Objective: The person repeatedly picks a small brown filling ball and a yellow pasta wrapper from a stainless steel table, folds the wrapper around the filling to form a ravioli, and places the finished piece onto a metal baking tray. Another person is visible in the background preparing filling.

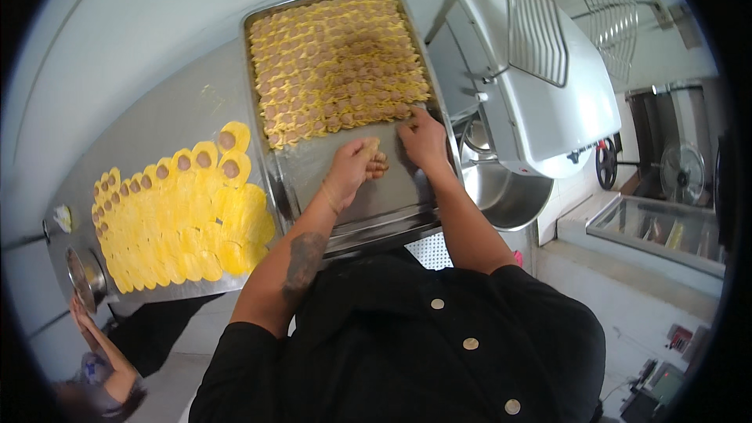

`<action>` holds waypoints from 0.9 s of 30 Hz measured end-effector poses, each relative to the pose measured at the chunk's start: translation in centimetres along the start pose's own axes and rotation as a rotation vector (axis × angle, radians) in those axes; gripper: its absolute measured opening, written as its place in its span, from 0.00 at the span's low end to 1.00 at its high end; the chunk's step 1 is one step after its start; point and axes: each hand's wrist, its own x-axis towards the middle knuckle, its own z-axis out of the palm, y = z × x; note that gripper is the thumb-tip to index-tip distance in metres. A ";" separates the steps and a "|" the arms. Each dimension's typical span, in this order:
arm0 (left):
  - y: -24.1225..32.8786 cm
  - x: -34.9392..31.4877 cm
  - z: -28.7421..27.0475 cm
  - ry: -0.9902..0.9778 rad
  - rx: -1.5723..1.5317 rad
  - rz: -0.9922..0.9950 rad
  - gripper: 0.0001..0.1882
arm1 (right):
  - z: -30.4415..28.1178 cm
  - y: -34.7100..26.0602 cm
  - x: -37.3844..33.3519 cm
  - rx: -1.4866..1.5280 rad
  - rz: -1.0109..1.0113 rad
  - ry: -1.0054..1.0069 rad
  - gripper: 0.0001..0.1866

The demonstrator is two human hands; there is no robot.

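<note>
A deep metal tray point(274, 190) lies in front of me, its far part packed with rows of small open-topped yellow dumplings point(337, 63) with pinkish-brown filling. Over the bare near part, my left hand point(350, 172) is closed around a few dumplings point(371, 146), partly hidden by its fingers. My right hand point(425, 139) reaches to the right end of the nearest row. Its thumb and fingers are drawn together at the end dumpling point(403, 111), touching it.
Left of the tray, overlapping round yellow wrappers point(168, 227) cover a metal table point(168, 121), several topped with filling balls. A metal bowl point(90, 278) stands beside another person's hands point(81, 315). At right are a white mixer point(540, 86) with a wire guard and a steel bowl point(505, 192).
</note>
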 end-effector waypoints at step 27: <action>5.9 -32.5 -38.9 0.371 -0.324 0.514 0.14 | 52.0 -55.3 -3.7 -0.554 -1.110 -0.779 0.27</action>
